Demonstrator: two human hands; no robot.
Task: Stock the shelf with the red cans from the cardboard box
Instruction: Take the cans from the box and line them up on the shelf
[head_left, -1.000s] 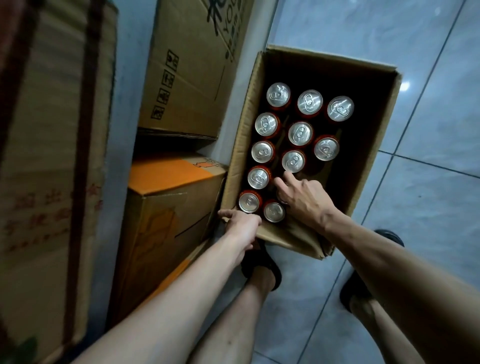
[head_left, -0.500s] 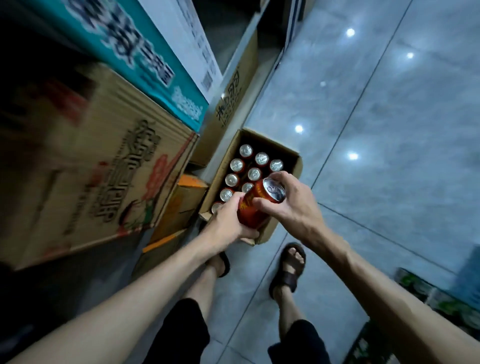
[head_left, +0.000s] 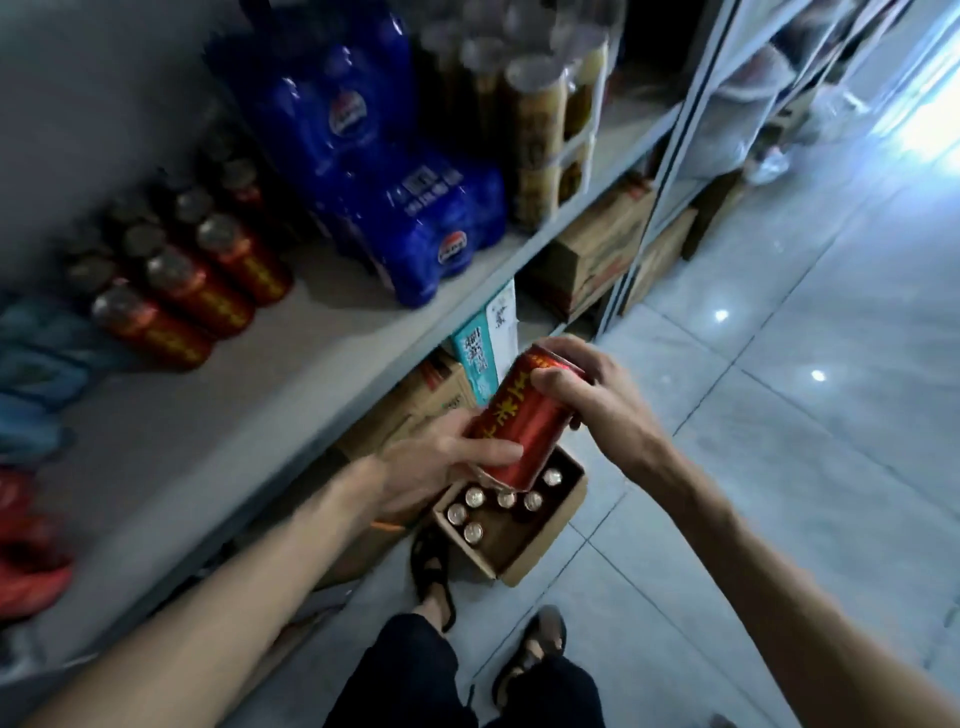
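Head view: both hands, left (head_left: 436, 467) and right (head_left: 597, 400), grip one red can (head_left: 524, 421) above the cardboard box (head_left: 540, 551).

The left hand (head_left: 441, 470) grips the red can (head_left: 522, 423) near its base, thumb across its side. The right hand (head_left: 602, 402) clasps its top.

Shelved red cans (head_left: 208, 296) — all blurry.

Dark shorts (head_left: 410, 673), dark strapped sandals (head_left: 434, 579)
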